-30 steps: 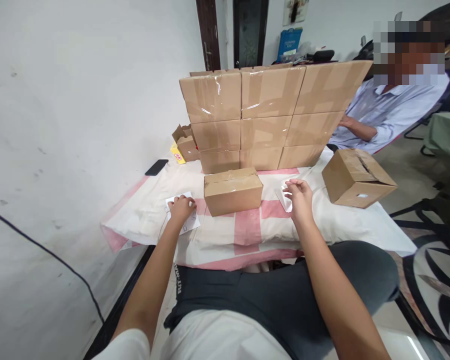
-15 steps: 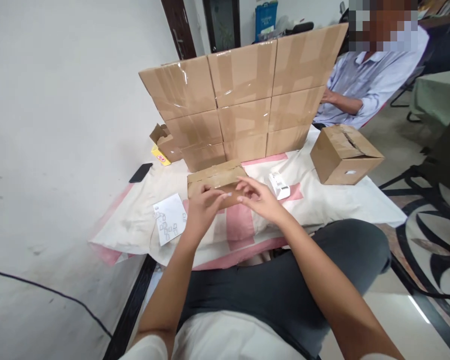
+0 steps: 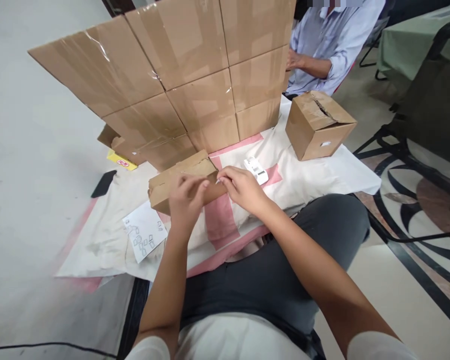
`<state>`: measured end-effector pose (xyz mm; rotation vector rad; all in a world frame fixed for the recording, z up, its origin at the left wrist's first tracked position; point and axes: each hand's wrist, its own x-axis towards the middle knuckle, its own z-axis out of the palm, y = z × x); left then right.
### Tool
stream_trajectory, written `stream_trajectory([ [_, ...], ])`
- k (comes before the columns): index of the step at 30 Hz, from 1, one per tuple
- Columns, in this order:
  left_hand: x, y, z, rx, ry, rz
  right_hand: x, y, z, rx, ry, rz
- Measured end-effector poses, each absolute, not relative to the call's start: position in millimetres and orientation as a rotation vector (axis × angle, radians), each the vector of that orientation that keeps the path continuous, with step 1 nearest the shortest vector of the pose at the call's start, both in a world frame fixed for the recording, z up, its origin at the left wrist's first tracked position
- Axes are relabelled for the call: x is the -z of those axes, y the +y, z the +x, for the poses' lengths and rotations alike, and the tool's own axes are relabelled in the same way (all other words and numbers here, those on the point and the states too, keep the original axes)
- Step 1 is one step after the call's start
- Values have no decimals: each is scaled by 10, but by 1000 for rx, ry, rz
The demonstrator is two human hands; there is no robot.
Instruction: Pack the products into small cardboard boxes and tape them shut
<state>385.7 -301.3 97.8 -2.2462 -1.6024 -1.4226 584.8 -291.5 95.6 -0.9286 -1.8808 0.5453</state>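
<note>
Head camera view: the right hand [image 3: 245, 189] is pinching a small pale piece [image 3: 218, 181] between thumb and fingertips, just in front of a low brown carton [image 3: 195, 165]. The left hand [image 3: 185, 201] is hovering beside it with fingers curled toward the thumb; it is blurring, so whether it is gripping anything cannot be told. The low carton is lying on the cloth-covered table [image 3: 303, 177], between its near edge and a tall wall of taped cartons [image 3: 198, 95]. A white packet [image 3: 255, 170] is lying right of the carton. A sheet with small drawn squares [image 3: 144, 232] is lying toward the near edge, and a dark phone [image 3: 104, 184] is resting by the left edge. Near the right edge, a larger brown box [image 3: 318, 130] is sitting. Beyond, a person in a pale blue shirt [image 3: 324, 40] is sitting.
</note>
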Motion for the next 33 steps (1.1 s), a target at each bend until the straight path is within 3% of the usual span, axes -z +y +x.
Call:
stream_trajectory([
  [4, -1055, -2741, 3592, 1008, -1922, -1990, -829, -2711, 5935, -499, -1899, -1196],
  [8, -1112, -2484, 3164, 690, -1885, -2437, -647, -2608, 6012, -565, -2001, -1200],
  [14, -1147, -2331, 2742, 840, -1600, -2844, -492, -2646, 5835, -751, -2068, -1037],
  [33, -1096, -2312, 2749, 1013, -1431, -2877, -460, -2627, 5582, -809, -2223, -871],
])
